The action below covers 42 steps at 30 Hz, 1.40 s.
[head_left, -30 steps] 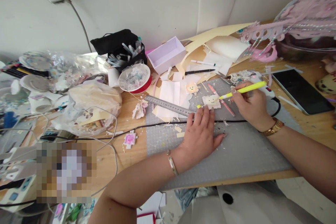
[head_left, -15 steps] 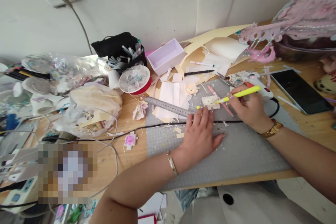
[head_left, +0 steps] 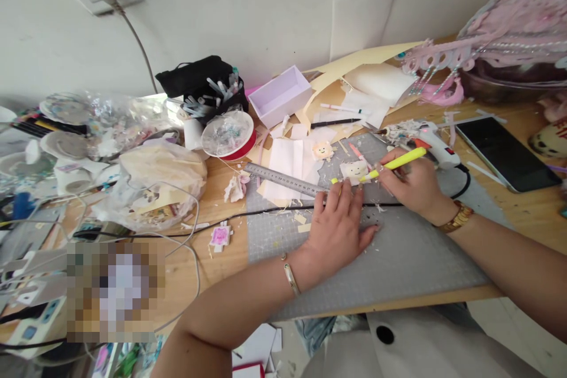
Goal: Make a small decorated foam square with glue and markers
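On the cutting mat (head_left: 398, 260), left hand (head_left: 339, 227) flat, fingertips pinning cutout (head_left: 354, 170); right hand (head_left: 410, 180) grips yellow knife (head_left: 394, 162), blade tip hidden.

The knife (head_left: 394, 162) is bright yellow. The mat (head_left: 398, 248) is grey with a fine pale grid. The cutout (head_left: 353, 170) is cream, with a small smiling face drawn on it. The ruler (head_left: 283, 179) is silver, the box (head_left: 280, 94) lilac, the phone (head_left: 505, 152) black, the watch (head_left: 456, 218) gold and the table (head_left: 221, 266) tan wood.
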{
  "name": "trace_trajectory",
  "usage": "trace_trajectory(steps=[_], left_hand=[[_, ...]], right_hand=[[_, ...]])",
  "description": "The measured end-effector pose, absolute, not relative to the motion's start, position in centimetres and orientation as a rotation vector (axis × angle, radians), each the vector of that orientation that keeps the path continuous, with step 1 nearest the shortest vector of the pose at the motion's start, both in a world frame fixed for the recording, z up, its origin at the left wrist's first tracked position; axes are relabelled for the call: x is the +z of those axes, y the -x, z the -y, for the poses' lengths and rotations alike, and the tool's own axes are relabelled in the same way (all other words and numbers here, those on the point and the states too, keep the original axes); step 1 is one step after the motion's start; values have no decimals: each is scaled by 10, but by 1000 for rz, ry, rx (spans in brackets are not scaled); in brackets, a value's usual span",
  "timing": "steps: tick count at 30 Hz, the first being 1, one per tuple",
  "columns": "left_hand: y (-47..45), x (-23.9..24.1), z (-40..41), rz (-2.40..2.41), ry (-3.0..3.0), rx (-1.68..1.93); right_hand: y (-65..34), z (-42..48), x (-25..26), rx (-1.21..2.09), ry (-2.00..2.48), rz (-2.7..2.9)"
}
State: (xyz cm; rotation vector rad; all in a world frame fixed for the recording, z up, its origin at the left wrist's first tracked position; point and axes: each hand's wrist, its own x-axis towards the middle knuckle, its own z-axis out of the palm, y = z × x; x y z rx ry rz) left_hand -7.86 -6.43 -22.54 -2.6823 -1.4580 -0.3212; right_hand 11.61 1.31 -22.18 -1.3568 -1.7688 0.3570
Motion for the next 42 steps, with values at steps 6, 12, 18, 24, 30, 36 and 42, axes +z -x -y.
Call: trace_trajectory(steps=[6,12,18,24,30,36,42], left_hand=[[96,-208,39,1671,2506,-508],[102,-214,23,1813,2403,-351],[97,-219,21,1801,2473,-357],[99,-220,19,1830,2459,-390],[98,-222,13,1801,2421,-334],[104,-227,9,1838,2352,-304],[108,-228,10,1777,2363,-462]], right_hand=[[-121,-13,-219,459,1269,1502],[-113,-8,-216,494,1135,1624],[-109,0,-217,683,1122,1681],[-107,3,-218,878,1111,1606],[-102,3,-213,812,1144,1634],[-103,2,-212,664,1208,1720],[-105,3,-214,805,1120,1550]])
